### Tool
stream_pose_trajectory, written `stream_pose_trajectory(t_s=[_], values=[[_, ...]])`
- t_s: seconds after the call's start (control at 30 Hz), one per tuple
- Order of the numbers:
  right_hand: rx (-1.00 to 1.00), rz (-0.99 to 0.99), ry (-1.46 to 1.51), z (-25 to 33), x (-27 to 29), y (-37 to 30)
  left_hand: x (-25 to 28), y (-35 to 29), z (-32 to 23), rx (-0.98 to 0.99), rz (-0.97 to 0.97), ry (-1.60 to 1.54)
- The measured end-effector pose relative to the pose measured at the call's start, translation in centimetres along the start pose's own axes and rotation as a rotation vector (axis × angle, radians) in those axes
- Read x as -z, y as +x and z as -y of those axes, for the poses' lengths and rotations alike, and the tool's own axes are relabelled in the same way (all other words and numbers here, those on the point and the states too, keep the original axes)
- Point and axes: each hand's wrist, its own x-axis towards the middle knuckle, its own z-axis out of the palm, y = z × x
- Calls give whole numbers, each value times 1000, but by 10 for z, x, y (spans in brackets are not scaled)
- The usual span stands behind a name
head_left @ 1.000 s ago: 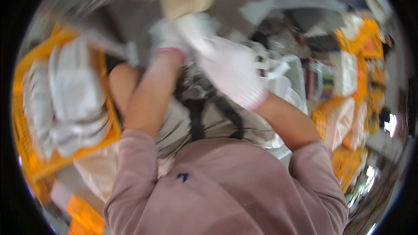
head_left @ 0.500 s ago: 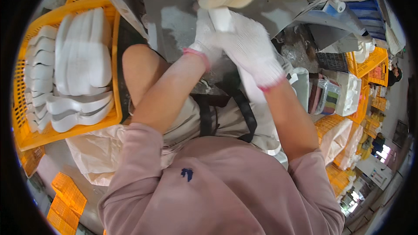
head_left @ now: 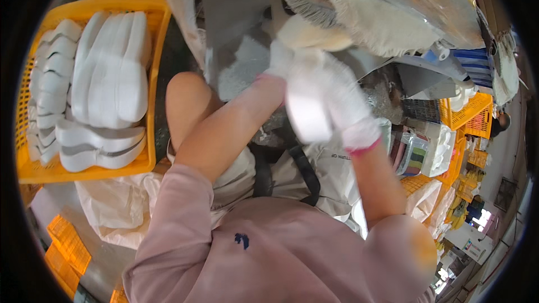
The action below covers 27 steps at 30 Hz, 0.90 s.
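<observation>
A white sole-shaped piece (head_left: 307,116) is between the gloved hands, over the person's lap and just on the near side of a rounded cream pad (head_left: 314,33). The right hand (head_left: 341,92) lies along the right side of the piece, its fingers seemingly closed over it, though blur hides each one. The left hand (head_left: 278,60) meets its far end beside the pad; I cannot tell whether those fingers pinch or only press.

Past the hands, a grey sheet (head_left: 227,22) with a pale patch forms the working surface, with shaggy cream fabric (head_left: 382,19) hanging far and to the right. Grey floor (head_left: 112,219) shows at the near left. On the right the room runs back past stacked yellow crates toward bright openings, and a person (head_left: 498,124) is partly visible at the far edge.

On the left, a large yellow crate (head_left: 161,78) is packed with white shaped pieces (head_left: 112,70): a stack along its left side, several side by side on the right, and others crosswise at its near end. A pale sack (head_left: 115,210) sits just below, and orange crates (head_left: 67,247) lie nearer. On the right, a wrapped striped bundle (head_left: 412,148) stands beside a white container (head_left: 439,148); beyond, a smaller yellow crate (head_left: 470,113) holds white pieces.
</observation>
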Motion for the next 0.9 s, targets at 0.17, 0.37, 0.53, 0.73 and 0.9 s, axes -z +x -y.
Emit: stream_pose_trajectory(t_s=[0.17, 0.37, 0.53, 0.73, 0.9], values=[[78, -253, -248, 20, -23, -70, 0, -33, 21, 140, 70, -92], [-85, -255, -271, 17, -23, -72, 12, -20, 18, 97, 147, -33], [173, -429, -432, 4, -11, 0, 16, 19, -7, -268, 2, 414], [243, -543, -308, 7, -20, -6, -3, -7, -8, 116, 39, -3], [58, -636, -405, 25, -21, 18, -10, -6, 5, -456, -115, 85]])
